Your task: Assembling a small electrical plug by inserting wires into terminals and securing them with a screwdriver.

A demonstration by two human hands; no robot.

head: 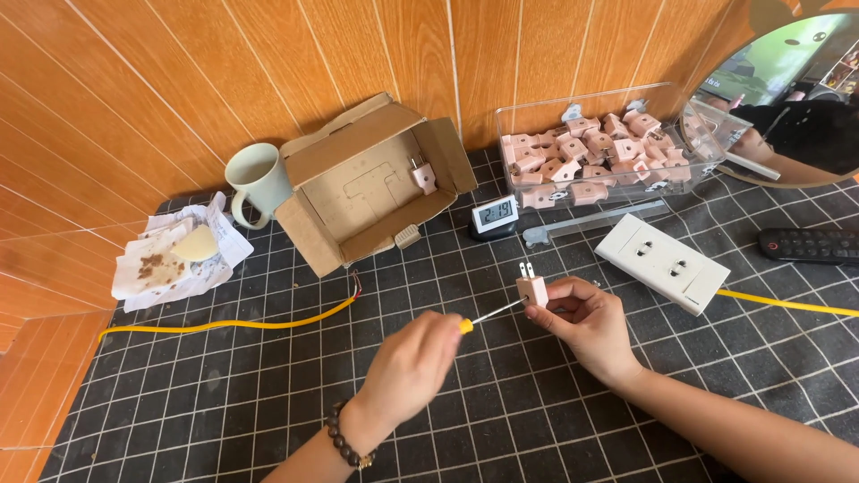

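A small pink plug (532,288) is being pinched in the right hand (586,324), fingers clamped on its body, its 2 metal prongs pointing up and away from the person. A screwdriver (488,315) is being gripped in the left hand (413,365), which is closed around the yellow-ended handle, so most of the handle is being hidden by the fingers. The thin shaft is being aimed to the right and slightly upward, its tip being brought against the lower left side of the plug. The 2 hands are being kept apart, joined only by the tool; the plug lies just right of the left hand, and the long axis of the screwdriver runs almost straight across from one hand to the other.

Both are being held above a black gridded mat (224,394). A yellow cable (233,324) with bared end wires is lying left of the hands. Farther back, an open cardboard box (362,183) with 1 more pink plug inside is resting beside a pale mug (257,179) and crumpled paper (165,259). A small digital clock (494,215), a clear tray (537,112) filled with many pink plugs, a white socket strip (662,261) and a black remote (810,245) are being kept to the right.
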